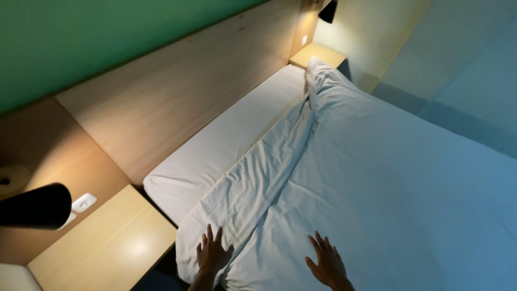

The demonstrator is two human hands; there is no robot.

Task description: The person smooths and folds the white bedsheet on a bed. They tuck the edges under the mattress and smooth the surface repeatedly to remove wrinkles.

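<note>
A white duvet [377, 178] covers most of the bed, its top edge folded back in a wrinkled band [258, 178]. Beyond the fold, a strip of bare white sheet [226, 140] runs along the wooden headboard [183, 91]. My left hand [211, 253] lies flat on the folded band near the bed's near corner, fingers spread. To its right, my right hand [326, 261] rests flat on the smooth part of the duvet, fingers also spread. Neither hand holds anything.
A wooden bedside shelf [107, 248] sits at the lower left under a black lamp shade [35, 206], with a white wall socket [83, 202] behind. A second shelf [318, 54] and lamp [327, 11] stand at the bed's far end. The wall above is green.
</note>
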